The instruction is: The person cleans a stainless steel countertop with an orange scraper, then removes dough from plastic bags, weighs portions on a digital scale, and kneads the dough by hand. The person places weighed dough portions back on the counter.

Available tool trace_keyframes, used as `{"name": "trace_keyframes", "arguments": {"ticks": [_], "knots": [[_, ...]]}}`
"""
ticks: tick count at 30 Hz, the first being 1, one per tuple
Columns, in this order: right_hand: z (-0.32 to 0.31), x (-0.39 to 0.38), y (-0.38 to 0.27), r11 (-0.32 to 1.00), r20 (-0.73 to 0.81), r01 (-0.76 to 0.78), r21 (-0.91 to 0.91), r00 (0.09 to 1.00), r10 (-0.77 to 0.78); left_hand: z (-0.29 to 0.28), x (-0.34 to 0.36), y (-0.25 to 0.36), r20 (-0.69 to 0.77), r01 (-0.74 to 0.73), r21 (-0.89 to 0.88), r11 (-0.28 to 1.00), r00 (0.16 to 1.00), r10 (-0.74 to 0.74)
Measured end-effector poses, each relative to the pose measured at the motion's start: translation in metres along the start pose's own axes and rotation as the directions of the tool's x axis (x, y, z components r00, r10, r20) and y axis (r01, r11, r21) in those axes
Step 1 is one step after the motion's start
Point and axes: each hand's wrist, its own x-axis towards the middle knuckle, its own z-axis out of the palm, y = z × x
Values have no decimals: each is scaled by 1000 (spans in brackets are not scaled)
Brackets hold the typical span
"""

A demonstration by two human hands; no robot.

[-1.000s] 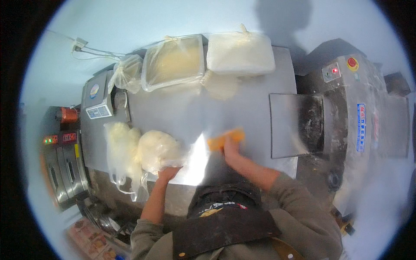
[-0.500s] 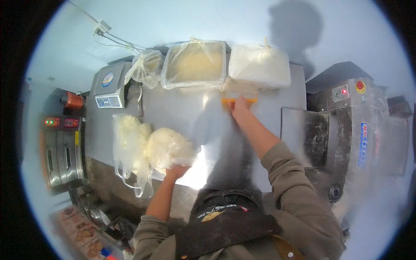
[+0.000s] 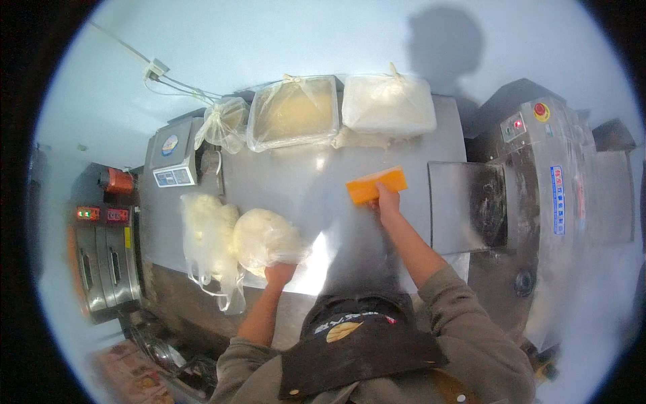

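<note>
My right hand is closed on an orange rectangular scraper over the right-middle of the metal worktop. My left hand is at the near edge of a pale round dough ball in clear plastic, gripping its wrap, with the fingertips partly hidden. Just left of that ball lies a lumpy pale bagged mass with loose plastic handles hanging at the front edge.
Along the back stand a small tied bag, a bagged bin of beige contents and a white bagged bin. A scale sits back left. A steel machine with a tray flanks the right; an oven is left.
My right hand swept the orange scraper away toward the back bins, then came back nearer and to the right. My left hand stays at the dough bag. The view has shifted slightly.
</note>
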Motion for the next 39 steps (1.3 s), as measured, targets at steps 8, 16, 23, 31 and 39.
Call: {"name": "trace_keyframes", "arguments": {"ticks": [8, 16, 23, 31, 39], "knots": [[-78, -93, -11, 929, 219, 364, 71, 903, -370, 27, -75, 82, -594, -397, -281, 873, 787, 167], [-120, -130, -61, 939, 337, 340, 49, 880, -336, -44, -76, 216, -490, -906, -205, 370, 423, 763], [-126, -148, -66, 968, 340, 238, 83, 906, -252, -47, -96, 242, -220, -952, -263, 159, 220, 950], [-131, -149, -58, 969, 334, 244, -20, 916, -224, -51, -100, 246, 7, -986, -149, 76, 75, 997], [-128, -153, -55, 965, 394, 261, -41, 891, -224, -56, -98, 247, 62, -982, -176, 66, 56, 996]]}}
